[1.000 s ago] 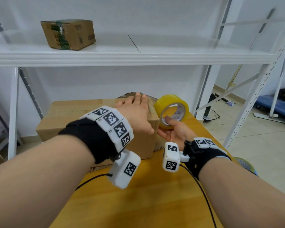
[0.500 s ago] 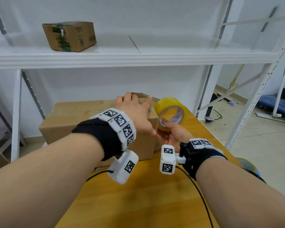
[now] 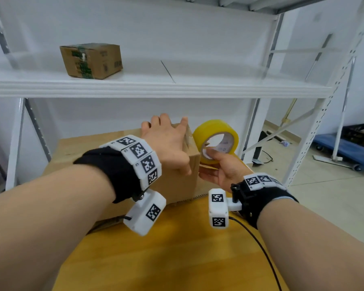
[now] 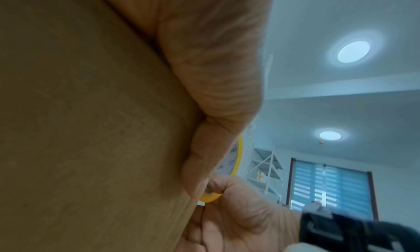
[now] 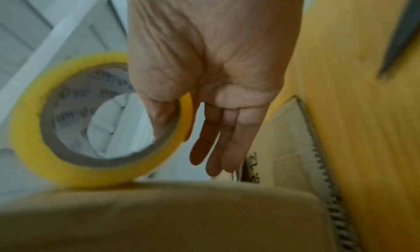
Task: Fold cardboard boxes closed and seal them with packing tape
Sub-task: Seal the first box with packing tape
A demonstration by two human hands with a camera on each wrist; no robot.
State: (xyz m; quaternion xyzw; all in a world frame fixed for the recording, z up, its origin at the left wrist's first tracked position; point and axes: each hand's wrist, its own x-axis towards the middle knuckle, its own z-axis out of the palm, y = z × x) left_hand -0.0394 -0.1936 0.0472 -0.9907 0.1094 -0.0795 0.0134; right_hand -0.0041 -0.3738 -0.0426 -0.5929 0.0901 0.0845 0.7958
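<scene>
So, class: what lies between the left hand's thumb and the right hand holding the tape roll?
In the head view, only the box's vertical corner edge; the left hand and right hand nearly meet there, below the tape roll.

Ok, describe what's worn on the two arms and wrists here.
Both forearms are bare. The left wrist band is black fabric under a curved row of white tiles printed with black square codes, with a white boxy camera block hanging below. The right wrist band matches, and a thin black cable trails from it.
</scene>
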